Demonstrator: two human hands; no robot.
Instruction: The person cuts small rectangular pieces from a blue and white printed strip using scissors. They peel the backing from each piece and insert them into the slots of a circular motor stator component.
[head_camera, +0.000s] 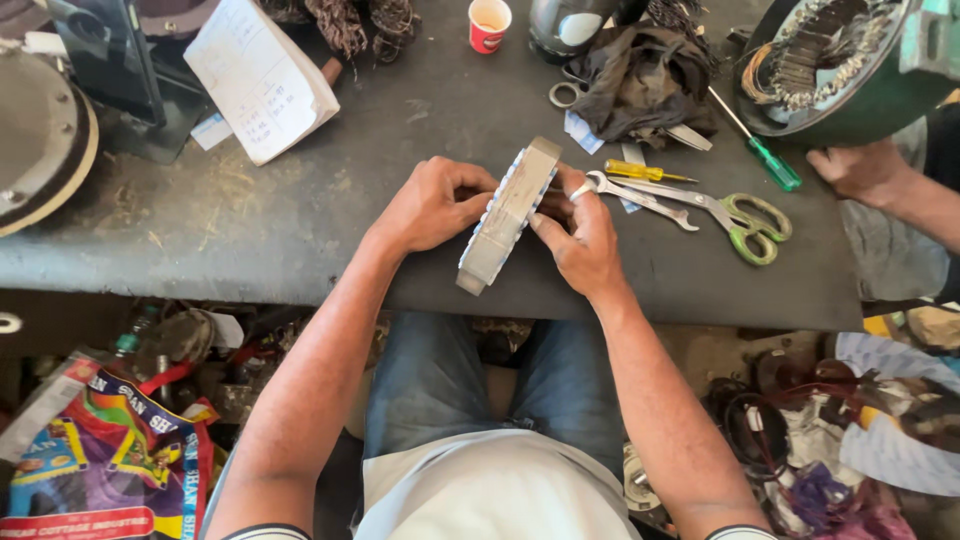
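You've got the metal stator ring (508, 215) clamped edge-up between both hands on the worktop (330, 200): left hand (435, 205) grips its far face, right hand (580, 240) the near face, fingers at the slot liners. Looks mid-insulation; next needs a steady ring. Scissors (735, 215) sit just right of your right hand.

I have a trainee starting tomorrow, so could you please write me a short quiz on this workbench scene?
1. True or false: both hands grip the metal ring standing on edge on the bench.
2. Which tool lies nearest the right hand? A) screwdriver with green handle B) spanner C) paper cup
3. What colour are the handles of the scissors?

Key:
1. True: the left hand and the right hand hold it from either side.
2. B.
3. Green.
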